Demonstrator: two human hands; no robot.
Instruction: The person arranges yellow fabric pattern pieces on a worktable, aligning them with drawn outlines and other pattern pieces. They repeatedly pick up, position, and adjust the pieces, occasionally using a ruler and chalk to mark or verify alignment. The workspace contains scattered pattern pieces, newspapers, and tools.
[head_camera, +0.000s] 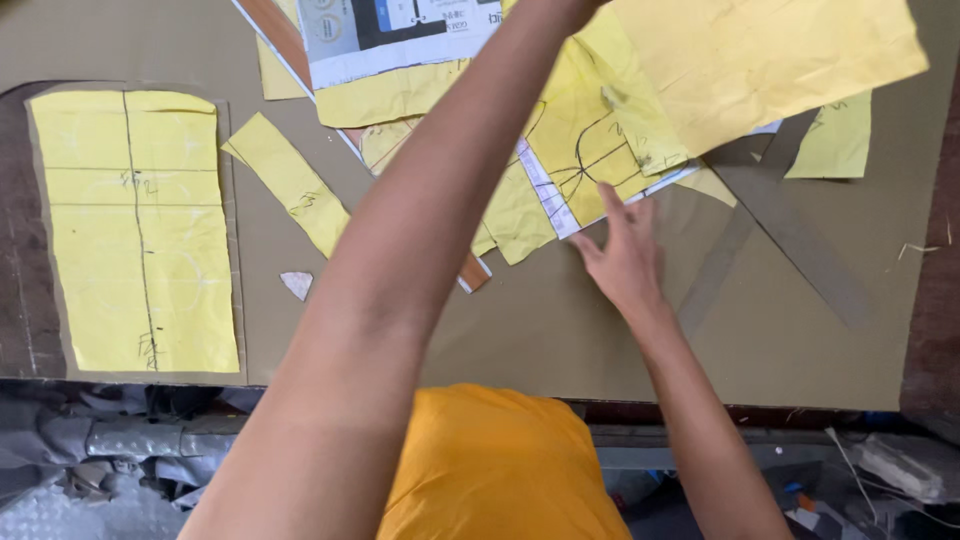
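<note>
Right hand (628, 255) lies flat, palm down, fingers spread and loose, gripping nothing. Fingertips touch the near edge of a pile of yellow pattern papers (590, 140) marked with dark curved lines, at centre far on the brown cardboard sheet (560, 330).

Left arm (400, 260) reaches diagonally from near left to far centre and runs out of the top of frame. The left hand itself is out of view, so cannot tell its grip. A large crumpled yellow sheet (770, 55) hangs far right, probably lifted by that hand, but the contact is cut off.

Printed white-and-blue paper (390, 30) lies at far centre, partly over the yellow pile. Two flat grey-brown strips (790, 235) lie crossed just right of the right hand. Small yellow piece (835, 140) at far right.

On the left, a big yellow rectangle with ruled pencil lines (135, 225) sits on a matching cardboard cutout. A narrow yellow strip (290, 180) lies tilted between it and the arm, a small pale triangular scrap (297, 283) near it.

Orange shirt (490, 460) at near centre.
</note>
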